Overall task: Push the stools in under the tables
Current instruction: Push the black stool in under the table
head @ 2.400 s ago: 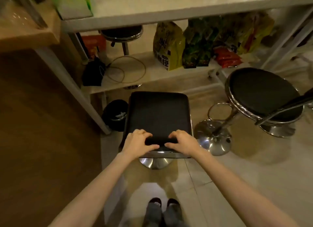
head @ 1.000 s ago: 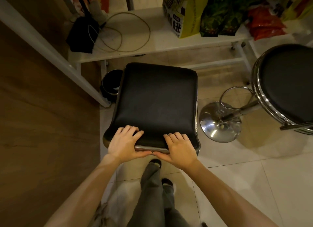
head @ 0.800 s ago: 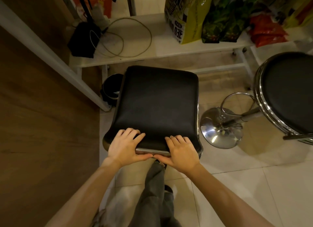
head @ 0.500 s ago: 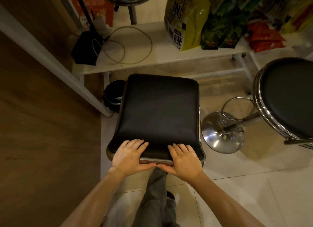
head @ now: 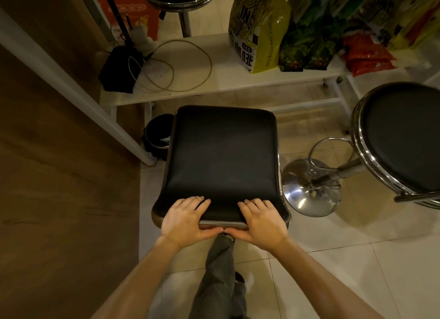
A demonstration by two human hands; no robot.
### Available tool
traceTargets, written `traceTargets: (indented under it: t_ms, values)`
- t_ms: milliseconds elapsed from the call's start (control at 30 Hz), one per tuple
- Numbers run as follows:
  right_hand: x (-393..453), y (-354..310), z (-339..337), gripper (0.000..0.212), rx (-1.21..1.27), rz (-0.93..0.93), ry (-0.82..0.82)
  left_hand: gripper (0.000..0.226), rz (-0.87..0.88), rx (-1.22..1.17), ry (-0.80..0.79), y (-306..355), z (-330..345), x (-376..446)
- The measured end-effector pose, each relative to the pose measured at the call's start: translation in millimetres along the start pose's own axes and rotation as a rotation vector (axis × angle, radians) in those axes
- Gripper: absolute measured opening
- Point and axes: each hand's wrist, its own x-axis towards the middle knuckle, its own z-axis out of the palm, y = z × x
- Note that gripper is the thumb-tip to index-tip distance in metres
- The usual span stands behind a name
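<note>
The left hand (head: 184, 219) and right hand (head: 263, 219) both grasp the near edge of the square black stool (head: 223, 161), fingers flat on the cushion, thumbs curled under the chrome rim. The stool stands on the tiled floor (head: 357, 259), its far edge near the front edge of the table's lower shelf (head: 214, 80). A small black bin (head: 157, 137) sits just beside the stool's far-left corner. A round chrome stool (head: 402, 135) stands to the right, apart from it.
</note>
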Motion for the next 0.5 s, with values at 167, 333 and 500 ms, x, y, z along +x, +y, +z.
traceTargets:
  t_ms: [167,333,500]
  values:
    - [3,23,-2,0.085,-0.007,-0.033,0.0,0.09,-0.033,-0.01,-0.014,14,5,12]
    - [13,36,-4,0.086,-0.004,-0.043,0.005,0.091,-0.041,-0.002,0.001,18,4,26]
    - [26,41,-4,0.087,0.004,-0.041,0.014,0.091,-0.023,-0.008,0.022,10,1,38]
